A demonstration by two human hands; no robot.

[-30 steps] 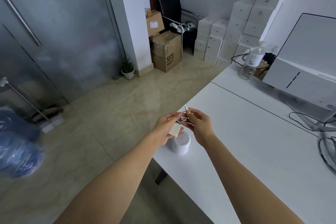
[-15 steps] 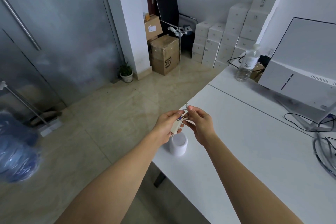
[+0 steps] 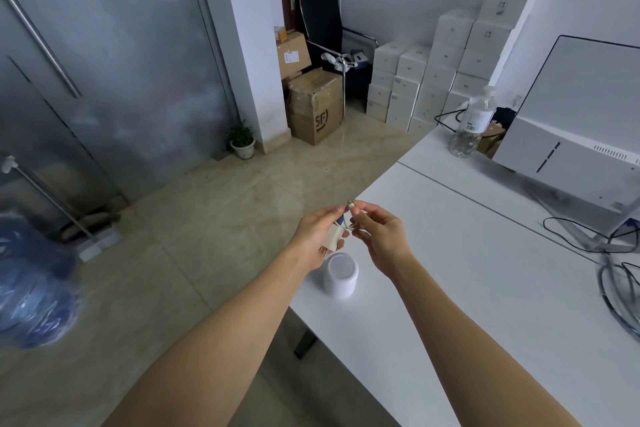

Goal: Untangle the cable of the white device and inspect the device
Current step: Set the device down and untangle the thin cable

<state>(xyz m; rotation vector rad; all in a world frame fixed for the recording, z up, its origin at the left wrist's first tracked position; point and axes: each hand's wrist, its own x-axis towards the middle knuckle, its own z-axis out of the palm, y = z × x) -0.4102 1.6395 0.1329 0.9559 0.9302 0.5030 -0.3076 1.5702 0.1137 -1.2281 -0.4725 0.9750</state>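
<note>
- My left hand [image 3: 317,236] grips a small off-white rectangular adapter block [image 3: 332,238], fingers closed around it.
- My right hand [image 3: 379,236] pinches the thin white cable [image 3: 350,218] at its plug end, just beside the left fingertips.
- The white cylindrical device [image 3: 341,274] stands upright on the white table [image 3: 485,288], directly below both hands, near the edge.

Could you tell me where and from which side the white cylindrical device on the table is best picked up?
Probably around its round side wall, coming from above. The white device stands upright near the table edge with its flat top facing up; both hands, left hand and right hand, hover just above it, busy with the cable.
</note>
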